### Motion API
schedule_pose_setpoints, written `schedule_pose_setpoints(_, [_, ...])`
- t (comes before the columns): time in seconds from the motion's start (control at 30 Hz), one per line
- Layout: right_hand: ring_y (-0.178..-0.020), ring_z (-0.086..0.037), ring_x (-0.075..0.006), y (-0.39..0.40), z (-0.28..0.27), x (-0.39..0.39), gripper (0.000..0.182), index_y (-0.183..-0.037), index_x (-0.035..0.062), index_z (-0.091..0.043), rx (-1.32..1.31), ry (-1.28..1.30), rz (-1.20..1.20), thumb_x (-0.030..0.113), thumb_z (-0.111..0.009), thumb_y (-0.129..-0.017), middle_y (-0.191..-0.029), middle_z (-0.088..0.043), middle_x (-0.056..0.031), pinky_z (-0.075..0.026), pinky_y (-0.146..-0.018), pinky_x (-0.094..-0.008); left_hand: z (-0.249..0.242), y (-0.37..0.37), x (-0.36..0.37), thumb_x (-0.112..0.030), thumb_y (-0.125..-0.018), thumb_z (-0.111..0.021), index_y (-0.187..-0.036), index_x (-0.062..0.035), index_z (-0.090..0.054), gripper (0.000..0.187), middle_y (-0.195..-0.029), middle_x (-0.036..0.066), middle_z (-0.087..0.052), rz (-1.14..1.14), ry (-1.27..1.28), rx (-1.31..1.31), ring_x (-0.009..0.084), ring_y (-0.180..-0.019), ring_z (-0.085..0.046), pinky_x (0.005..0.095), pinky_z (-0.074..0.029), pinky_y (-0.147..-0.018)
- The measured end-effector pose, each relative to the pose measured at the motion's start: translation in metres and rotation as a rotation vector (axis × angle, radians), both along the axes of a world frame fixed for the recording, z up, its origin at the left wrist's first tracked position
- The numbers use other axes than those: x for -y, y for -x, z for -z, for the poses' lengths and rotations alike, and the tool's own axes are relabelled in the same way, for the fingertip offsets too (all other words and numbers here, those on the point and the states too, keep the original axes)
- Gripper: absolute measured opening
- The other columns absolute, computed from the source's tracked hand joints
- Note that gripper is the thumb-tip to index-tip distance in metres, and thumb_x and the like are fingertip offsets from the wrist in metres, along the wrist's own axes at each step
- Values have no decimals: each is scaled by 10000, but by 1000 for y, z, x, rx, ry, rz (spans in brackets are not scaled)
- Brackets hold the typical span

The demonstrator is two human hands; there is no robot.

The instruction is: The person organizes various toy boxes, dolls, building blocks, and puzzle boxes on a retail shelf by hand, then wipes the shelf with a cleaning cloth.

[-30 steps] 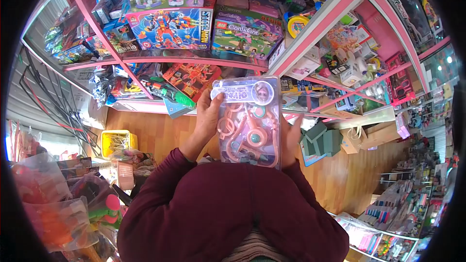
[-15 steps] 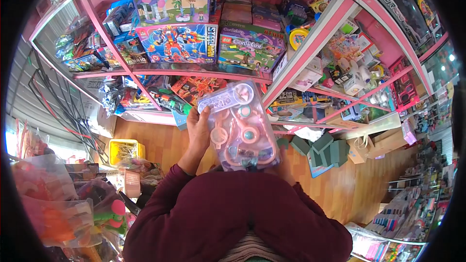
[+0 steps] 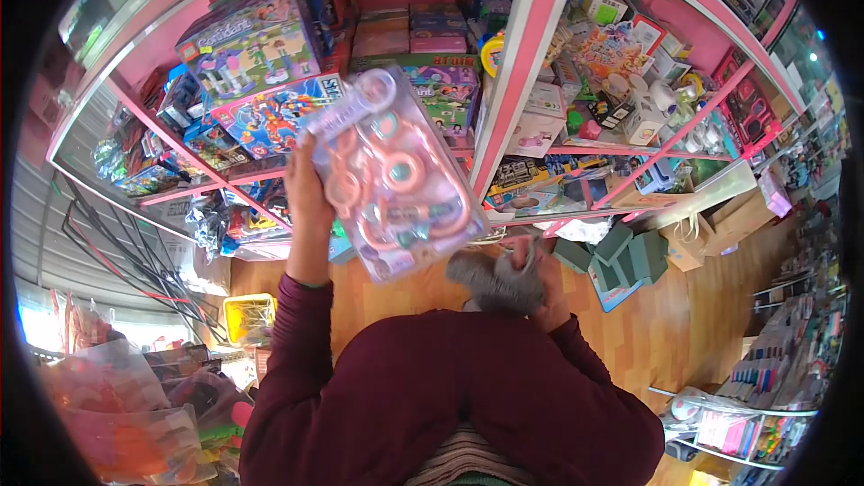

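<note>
My left hand (image 3: 309,193) grips a clear-fronted toy package (image 3: 423,207) by its left edge. Pink and teal plastic pieces show through the plastic, on a lilac backing with rounded lettering at the top. The package is tilted and raised in front of the shelves. Lower and to the right, my right hand (image 3: 546,292) is closed around a bunched grey cloth (image 3: 495,281). A gap lies between the cloth and the package's lower right corner.
Pink-framed shelves (image 3: 513,72) hold boxed toys, including a Confidant box (image 3: 252,45). Dark green boxes (image 3: 616,256) and brown cardboard (image 3: 720,220) sit on the wooden floor (image 3: 621,351). A yellow basket (image 3: 249,317) and bagged goods (image 3: 117,405) are at left.
My left hand has moved the package left and up, tilting it. My right hand, mostly hidden behind it before, now shows with the grey cloth. The view has shifted slightly.
</note>
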State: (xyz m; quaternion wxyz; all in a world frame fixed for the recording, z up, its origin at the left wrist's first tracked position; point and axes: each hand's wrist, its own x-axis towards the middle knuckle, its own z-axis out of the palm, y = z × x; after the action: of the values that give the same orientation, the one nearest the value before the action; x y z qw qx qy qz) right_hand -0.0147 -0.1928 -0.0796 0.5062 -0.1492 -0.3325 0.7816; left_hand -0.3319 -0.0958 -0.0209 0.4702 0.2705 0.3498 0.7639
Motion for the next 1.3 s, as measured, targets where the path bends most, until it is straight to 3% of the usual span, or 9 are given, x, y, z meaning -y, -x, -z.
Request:
schedule_pose_setpoints(0.13, [-819,-514,-156,-33,11,-11,356,-973,30,-522,158,104,-120,270,-631,-734,-884,-546,-55,-422,-747,-282,-51,3,-40,-214,-845,-571,-971,47,-548,290,-879,93,-597,-165,-33,-314,140,-764,-582,258,-484,-641])
schedule_pose_setpoints(0.2, [-877,-523,-169,-54,0,-28,414,-986,-2,-545,270,-256,-255,316,-637,-736,-936,-565,-67,-402,-819,-287,-70,6,-73,-255,-810,-620,-950,56,-551,348,-832,70,-591,-214,-79,-410,125,-727,-560,244,-465,-625])
schedule_pose_setpoints(0.47, [-1071,-482,-184,-119,0,-39,507,-1178,-47,-485,300,-34,-259,325,-524,-836,-1139,-537,-100,-340,-942,-301,-107,31,-242,-303,-758,-676,-952,39,-582,405,-827,63,-591,-404,-139,-979,140,-724,-539,282,-448,-657])
schedule_pose_setpoints(0.7, [-990,-523,-128,-170,24,-63,373,-1187,-27,-487,480,62,-230,190,-490,-884,-1082,-579,-65,-395,-879,-264,-118,7,-290,-229,-789,-653,-1041,5,-585,350,-932,63,-600,7,-149,-881,127,-829,-545,266,-442,-692])
schedule_pose_setpoints(0.83, [-900,-557,-123,-188,39,-73,334,-1154,-10,-503,553,85,12,190,-500,-886,-983,-602,-56,-446,-789,-254,-112,-2,-286,-210,-791,-649,-1056,17,-566,358,-967,59,-584,-212,-7,-883,133,-860,-546,275,-443,-721])
schedule_pose_setpoints(0.93, [-771,-563,-138,-198,24,-78,289,-983,12,-518,299,277,210,284,-451,-911,-832,-561,-65,-483,-660,-262,-115,-12,-270,-166,-796,-626,-1087,13,-546,350,-972,56,-581,-118,-94,-895,134,-862,-546,269,-445,-722])
schedule_pose_setpoints(1.17, [-776,-567,-143,-220,47,-128,305,-942,0,-526,156,279,190,294,-450,-911,-851,-562,-80,-480,-660,-266,-120,7,-286,-148,-833,-552,-991,-11,-566,210,-928,42,-589,-157,-113,-1038,104,-770,-531,236,-431,-672])
schedule_pose_setpoints(1.2, [-781,-564,-141,-216,38,-132,283,-937,1,-534,218,293,232,275,-470,-904,-856,-566,-80,-477,-661,-268,-121,6,-292,-147,-835,-539,-980,-13,-573,200,-932,52,-595,-258,-183,-1335,110,-808,-534,241,-433,-691])
schedule_pose_setpoints(1.3, [-791,-559,-139,-203,22,-147,252,-938,-16,-551,359,277,326,227,-532,-875,-857,-580,-75,-464,-680,-268,-121,-10,-285,-179,-837,-544,-1031,0,-572,265,-967,68,-591,-310,114,-994,122,-857,-531,255,-433,-720])
